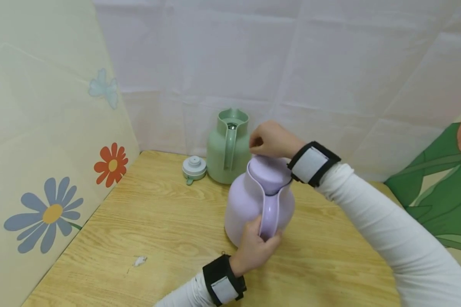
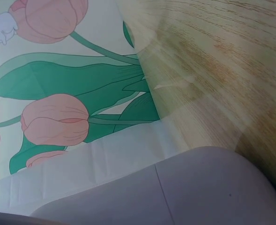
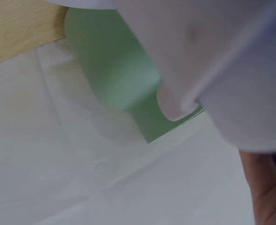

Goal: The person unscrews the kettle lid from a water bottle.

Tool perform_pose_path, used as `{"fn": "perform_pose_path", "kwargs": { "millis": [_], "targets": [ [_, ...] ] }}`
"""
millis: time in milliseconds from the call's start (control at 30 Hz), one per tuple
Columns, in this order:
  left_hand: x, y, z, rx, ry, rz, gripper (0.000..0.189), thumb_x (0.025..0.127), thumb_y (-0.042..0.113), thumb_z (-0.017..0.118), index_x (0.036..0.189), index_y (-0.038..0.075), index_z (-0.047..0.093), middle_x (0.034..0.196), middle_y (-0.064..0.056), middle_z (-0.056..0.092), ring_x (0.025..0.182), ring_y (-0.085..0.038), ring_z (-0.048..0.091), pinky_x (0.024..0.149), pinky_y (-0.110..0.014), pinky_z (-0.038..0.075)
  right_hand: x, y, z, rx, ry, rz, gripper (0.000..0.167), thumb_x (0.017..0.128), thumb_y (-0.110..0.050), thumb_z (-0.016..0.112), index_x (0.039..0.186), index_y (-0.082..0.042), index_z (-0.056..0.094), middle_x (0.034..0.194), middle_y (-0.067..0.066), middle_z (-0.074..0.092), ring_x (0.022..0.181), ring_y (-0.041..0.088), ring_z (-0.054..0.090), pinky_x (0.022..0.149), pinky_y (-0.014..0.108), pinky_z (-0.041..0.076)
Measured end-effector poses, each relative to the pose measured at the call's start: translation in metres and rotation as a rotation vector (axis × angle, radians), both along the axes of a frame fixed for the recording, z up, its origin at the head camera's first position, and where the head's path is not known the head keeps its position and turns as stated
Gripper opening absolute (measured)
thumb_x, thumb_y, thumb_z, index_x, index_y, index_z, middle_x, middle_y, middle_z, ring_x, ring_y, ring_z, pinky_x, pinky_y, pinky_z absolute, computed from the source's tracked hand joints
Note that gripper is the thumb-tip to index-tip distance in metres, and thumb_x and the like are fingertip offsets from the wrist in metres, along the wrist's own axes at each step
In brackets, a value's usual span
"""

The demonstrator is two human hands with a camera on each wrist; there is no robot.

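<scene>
Left hand (image 1: 255,247) grips the curved lavender handle (image 1: 269,216) of a rounded lavender jug (image 1: 241,204); right hand (image 1: 274,138), curled, is at its round lavender lid (image 1: 270,175); whether holding, I cannot tell.

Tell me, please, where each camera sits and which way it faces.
Head: on the head, facing forward and down at the purple jug; left hand, right hand show.
Left wrist: on that wrist, facing purple jug, table and tulip print; no hand clear.
Right wrist: on that wrist, facing green jug past purple one; hand partly shows.
Head and right wrist share both jugs.
</scene>
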State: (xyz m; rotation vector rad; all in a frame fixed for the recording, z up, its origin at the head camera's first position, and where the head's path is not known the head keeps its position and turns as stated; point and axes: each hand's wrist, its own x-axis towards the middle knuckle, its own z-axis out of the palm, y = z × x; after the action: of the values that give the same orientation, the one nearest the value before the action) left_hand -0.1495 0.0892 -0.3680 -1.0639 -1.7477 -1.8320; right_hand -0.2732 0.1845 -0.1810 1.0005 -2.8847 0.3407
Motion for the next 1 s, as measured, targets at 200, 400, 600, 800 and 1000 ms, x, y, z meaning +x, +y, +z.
{"fn": "perform_pose_path", "kwargs": {
  "millis": [200, 400, 600, 800, 1000],
  "targets": [
    [0.003, 0.001, 0.002, 0.004, -0.029, -0.028, 0.014, 0.073, -0.006, 0.057, 0.087, -0.008, 0.055, 0.070, -0.016, 0.059, 0.067, -0.010, 0.055, 0.064, -0.018, 0.048, 0.002, 0.004, -0.004, -0.040, 0.027, 0.092, 0.006, 0.079, -0.003, 0.065, 0.082, -0.002, 0.069, 0.078, 0.008, 0.066, 0.073, 0.019, 0.062, 0.069, 0.032, 0.051],
    [0.005, 0.002, 0.001, -0.003, -0.038, -0.051, 0.016, 0.074, -0.006, 0.057, 0.089, -0.008, 0.055, 0.073, -0.017, 0.061, 0.069, -0.015, 0.058, 0.066, -0.020, 0.049, 0.005, 0.008, -0.008, -0.064, 0.037, 0.136, 0.008, 0.080, -0.003, 0.065, 0.086, 0.000, 0.069, 0.081, 0.010, 0.067, 0.075, 0.021, 0.064, 0.069, 0.032, 0.051],
    [0.006, 0.000, 0.004, -0.002, -0.047, -0.085, 0.019, 0.075, -0.008, 0.057, 0.094, -0.008, 0.055, 0.078, -0.020, 0.062, 0.073, -0.019, 0.059, 0.070, -0.023, 0.049, 0.014, 0.016, -0.006, -0.134, 0.067, 0.113, 0.015, 0.085, -0.007, 0.059, 0.095, 0.002, 0.066, 0.089, 0.013, 0.066, 0.081, 0.025, 0.062, 0.071, 0.036, 0.051],
    [0.005, -0.007, 0.008, -0.040, -0.094, -0.090, 0.021, 0.078, -0.003, 0.059, 0.099, -0.007, 0.057, 0.082, -0.017, 0.063, 0.074, -0.014, 0.058, 0.069, -0.023, 0.049, 0.020, 0.031, -0.015, -0.344, 0.266, 0.104, 0.009, 0.081, -0.002, 0.064, 0.088, 0.002, 0.067, 0.085, 0.013, 0.066, 0.076, 0.022, 0.062, 0.067, 0.034, 0.052],
    [-0.002, -0.017, 0.012, -0.108, -0.103, -0.090, 0.023, 0.079, 0.000, 0.063, 0.100, -0.007, 0.057, 0.086, -0.018, 0.064, 0.076, -0.019, 0.060, 0.071, -0.023, 0.049, 0.034, 0.042, -0.029, -0.546, 0.429, 0.066, 0.004, 0.079, 0.002, 0.065, 0.082, 0.002, 0.068, 0.079, 0.010, 0.066, 0.069, 0.017, 0.061, 0.064, 0.022, 0.049]
  ]
}}
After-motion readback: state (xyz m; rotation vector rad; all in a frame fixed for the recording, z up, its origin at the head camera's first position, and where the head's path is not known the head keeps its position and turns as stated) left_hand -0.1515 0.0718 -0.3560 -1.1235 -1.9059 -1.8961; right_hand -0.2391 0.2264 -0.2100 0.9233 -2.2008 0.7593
